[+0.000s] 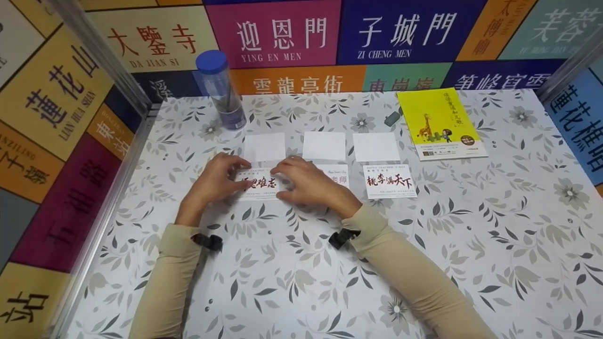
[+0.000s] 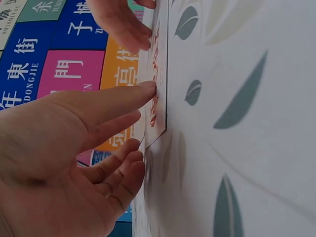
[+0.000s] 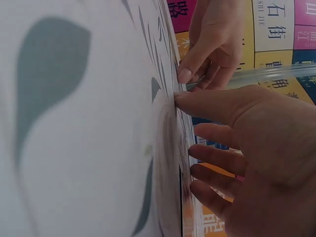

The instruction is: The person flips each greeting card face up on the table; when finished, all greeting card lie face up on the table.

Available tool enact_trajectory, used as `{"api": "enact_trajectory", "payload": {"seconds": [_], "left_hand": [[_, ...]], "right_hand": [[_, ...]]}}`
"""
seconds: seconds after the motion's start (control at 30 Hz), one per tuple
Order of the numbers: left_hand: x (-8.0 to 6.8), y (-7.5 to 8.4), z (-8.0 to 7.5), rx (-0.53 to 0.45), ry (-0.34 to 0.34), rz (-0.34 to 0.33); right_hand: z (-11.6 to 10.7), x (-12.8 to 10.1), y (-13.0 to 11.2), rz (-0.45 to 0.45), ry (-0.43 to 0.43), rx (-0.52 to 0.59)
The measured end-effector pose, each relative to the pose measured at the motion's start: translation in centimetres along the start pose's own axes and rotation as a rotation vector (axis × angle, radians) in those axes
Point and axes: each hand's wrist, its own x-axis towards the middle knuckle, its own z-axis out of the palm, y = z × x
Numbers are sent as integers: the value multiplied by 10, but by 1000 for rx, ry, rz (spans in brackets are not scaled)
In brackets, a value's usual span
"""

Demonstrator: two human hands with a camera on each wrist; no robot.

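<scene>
A white card with red brush-style Chinese characters (image 1: 258, 182) lies flat on the table between the two hands. My left hand (image 1: 214, 181) touches its left side; in the left wrist view the thumb tip (image 2: 150, 90) rests on the card, the other fingers loosely bent. On the card's right side rests my right hand (image 1: 311, 182), thumb and fingers spread apart. It partly covers a second printed card (image 1: 338, 175). Farther right lies a third card with red characters (image 1: 390, 181). Behind these cards are three blank white squares, left (image 1: 265, 145), middle (image 1: 324, 145) and right (image 1: 376, 146).
A clear cylinder with a blue lid (image 1: 221, 89) stands at the back left. At the back right lies a yellow booklet (image 1: 440, 123), with a small dark green object (image 1: 392, 118) beside it. Printed panels (image 1: 282, 33) enclose the leaf-patterned table (image 1: 282, 282).
</scene>
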Motion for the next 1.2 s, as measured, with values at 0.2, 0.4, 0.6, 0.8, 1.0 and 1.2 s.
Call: {"api": "enact_trajectory", "payload": {"seconds": [0.2,0.4,0.6,0.8,1.0,1.2], "left_hand": [[2,-3,0,-27,-42,3],[4,-3,1,-48,-23,23],[6,4,9,-97,102,155],[14,20,20,-104,155,253],[27,40,33,-121,98,269],[49,69,52,-154,40,292]], "right_hand": [[-2,-2,-3,-6,-12,-20],[-2,-2,-3,-38,-2,-48],[-4,-4,0,-49,8,-20],[-17,-10,10,-54,48,57],[-45,-37,42,-25,136,130],[-76,-79,105,93,202,139]]}}
